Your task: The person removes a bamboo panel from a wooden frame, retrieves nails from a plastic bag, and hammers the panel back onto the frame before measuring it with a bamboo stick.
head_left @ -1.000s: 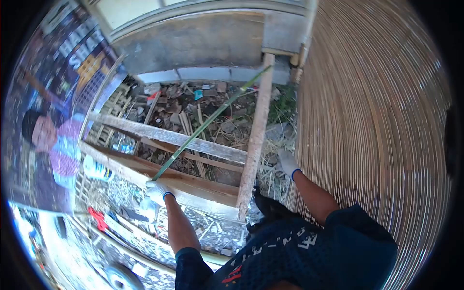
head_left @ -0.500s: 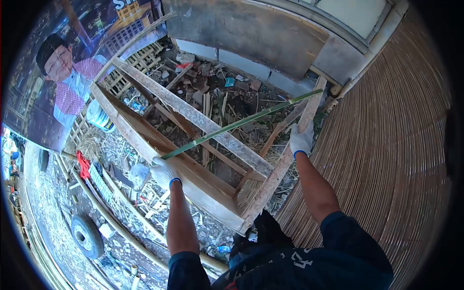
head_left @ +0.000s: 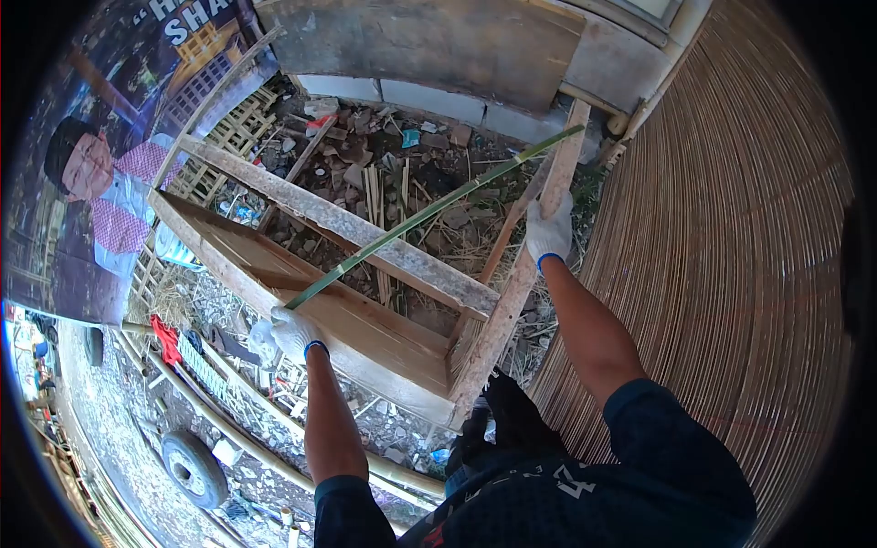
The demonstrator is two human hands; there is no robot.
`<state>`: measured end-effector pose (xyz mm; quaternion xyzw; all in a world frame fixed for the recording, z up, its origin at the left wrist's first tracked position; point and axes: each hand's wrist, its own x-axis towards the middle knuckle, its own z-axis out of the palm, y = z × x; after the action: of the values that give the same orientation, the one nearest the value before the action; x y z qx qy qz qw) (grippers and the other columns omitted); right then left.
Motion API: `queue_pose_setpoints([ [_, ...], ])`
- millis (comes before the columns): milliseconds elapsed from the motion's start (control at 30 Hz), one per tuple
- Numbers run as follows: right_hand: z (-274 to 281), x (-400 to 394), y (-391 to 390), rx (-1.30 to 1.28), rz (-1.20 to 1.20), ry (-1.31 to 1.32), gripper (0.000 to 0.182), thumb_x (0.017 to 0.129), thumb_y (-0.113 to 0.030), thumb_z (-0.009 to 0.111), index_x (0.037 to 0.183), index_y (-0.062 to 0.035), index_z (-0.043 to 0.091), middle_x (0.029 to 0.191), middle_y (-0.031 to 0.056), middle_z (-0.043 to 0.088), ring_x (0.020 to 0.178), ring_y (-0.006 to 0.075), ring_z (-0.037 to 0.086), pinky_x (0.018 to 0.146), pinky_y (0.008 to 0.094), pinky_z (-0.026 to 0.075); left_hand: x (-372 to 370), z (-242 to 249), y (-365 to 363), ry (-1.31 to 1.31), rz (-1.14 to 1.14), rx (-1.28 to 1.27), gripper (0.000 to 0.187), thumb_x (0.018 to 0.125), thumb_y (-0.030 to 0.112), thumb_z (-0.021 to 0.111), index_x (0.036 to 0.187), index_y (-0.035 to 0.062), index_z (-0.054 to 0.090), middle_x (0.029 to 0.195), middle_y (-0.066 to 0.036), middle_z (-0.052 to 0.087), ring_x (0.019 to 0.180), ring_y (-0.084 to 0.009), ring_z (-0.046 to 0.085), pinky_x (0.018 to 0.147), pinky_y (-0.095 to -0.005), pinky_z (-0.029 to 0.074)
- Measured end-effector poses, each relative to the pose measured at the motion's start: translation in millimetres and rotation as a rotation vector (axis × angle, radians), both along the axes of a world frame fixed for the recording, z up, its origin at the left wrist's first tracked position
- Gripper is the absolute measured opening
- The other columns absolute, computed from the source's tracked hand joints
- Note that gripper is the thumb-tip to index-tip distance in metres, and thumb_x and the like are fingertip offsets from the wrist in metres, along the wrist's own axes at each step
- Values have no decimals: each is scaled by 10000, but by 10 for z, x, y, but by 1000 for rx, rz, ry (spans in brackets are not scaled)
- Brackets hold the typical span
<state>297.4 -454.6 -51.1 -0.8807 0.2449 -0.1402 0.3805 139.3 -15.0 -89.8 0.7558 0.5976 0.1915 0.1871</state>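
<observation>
Gripping a Green Bamboo Strip Over a Wooden Frame

A person in white work gloves stands above a rough wooden frame (head_left: 365, 274) set on rubble-strewn ground. The left hand (head_left: 290, 332) is closed around the lower end of a long green bamboo strip (head_left: 429, 215), which runs diagonally up across the frame toward its far corner. The right hand (head_left: 548, 230) is wrapped around the frame's upright post (head_left: 512, 292), just beside the strip's upper stretch. A curved woven bamboo screen (head_left: 731, 256) fills the right side, and a printed banner (head_left: 100, 183) hangs at left. A wheel (head_left: 194, 469) lies on the gravel below.
</observation>
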Motion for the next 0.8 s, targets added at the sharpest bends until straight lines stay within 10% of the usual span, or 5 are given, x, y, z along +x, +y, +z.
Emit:
queue_pose_setpoints([
  [533,-79,5,-20,7,6,-80,774,929,-391,669,1559,-97,327,1396,256,582,1236,414,607,1048,465,477,46,355,-209,39,25,26,713,1071,484,321,934,-109,693,878,-354,689,794,-449,706,683,-539,550],
  [800,-14,12,-2,35,8,-33,784,933,-375,695,1558,-77,328,1425,253,559,1257,399,598,1061,452,471,-2,179,-128,308,-128,129,286,1071,219,375,1240,31,509,982,-271,683,828,-399,726,629,-464,602],
])
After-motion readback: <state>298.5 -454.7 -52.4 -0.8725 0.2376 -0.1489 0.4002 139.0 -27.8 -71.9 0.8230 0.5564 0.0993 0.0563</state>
